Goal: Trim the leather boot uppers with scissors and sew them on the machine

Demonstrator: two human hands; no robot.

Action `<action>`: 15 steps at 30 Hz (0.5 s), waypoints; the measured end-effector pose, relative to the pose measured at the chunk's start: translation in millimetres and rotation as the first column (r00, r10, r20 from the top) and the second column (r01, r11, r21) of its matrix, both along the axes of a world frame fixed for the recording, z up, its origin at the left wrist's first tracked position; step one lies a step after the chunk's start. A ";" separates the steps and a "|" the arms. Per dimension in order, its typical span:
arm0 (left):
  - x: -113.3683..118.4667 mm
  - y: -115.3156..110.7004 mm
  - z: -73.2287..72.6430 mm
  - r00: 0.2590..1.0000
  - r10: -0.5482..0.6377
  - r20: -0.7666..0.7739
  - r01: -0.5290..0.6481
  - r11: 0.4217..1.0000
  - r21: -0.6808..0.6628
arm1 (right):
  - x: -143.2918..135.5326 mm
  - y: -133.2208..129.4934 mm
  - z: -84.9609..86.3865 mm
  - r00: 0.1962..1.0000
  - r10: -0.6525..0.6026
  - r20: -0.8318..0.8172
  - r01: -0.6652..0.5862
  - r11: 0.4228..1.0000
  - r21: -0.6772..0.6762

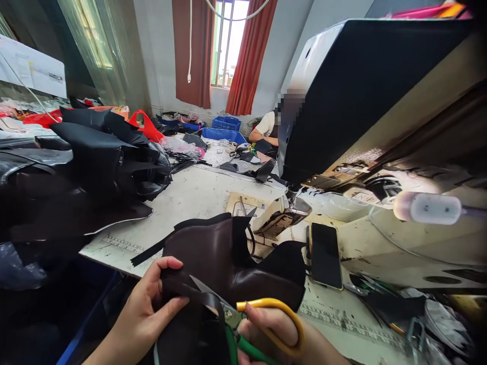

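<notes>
A dark brown leather piece (201,243) with black lining lies across the table's front edge, partly hanging down. My left hand (152,304) pinches its edge between thumb and fingers. My right hand (272,327) is closed around scissors (216,296) with one yellow and one green handle. The scissors' blades are parted at the leather beside my left hand, and a narrow dark strip curls over them. Part of the lower blade is hidden by the material.
A sewing machine (342,91) fills the right side, its arm post (277,215) behind the leather. A phone (326,253) lies right of it. Black leather pieces (102,162) are piled left. A person (266,126) sits across the table (190,187); blue crates (226,123) stand behind.
</notes>
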State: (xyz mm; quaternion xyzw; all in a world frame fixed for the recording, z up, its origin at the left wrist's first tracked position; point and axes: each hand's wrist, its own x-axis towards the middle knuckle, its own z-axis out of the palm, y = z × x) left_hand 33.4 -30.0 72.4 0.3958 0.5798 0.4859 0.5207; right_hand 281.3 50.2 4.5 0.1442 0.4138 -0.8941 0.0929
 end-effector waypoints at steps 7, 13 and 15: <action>0.7 0.8 7.9 0.996 0.079 -0.030 -0.079 0.997 0.027 | 3.8 2.0 4.0 0.998 0.063 0.028 -0.063 0.998 -0.020; -6.0 1.4 2.7 1.000 0.023 0.001 -0.023 0.999 0.035 | 6.2 1.3 -3.3 0.998 0.067 -0.005 -0.067 0.998 -0.015; -6.9 2.2 -0.3 1.000 -0.009 0.012 0.009 0.999 0.040 | 5.0 1.8 -6.3 0.997 0.080 -0.014 -0.081 0.996 -0.039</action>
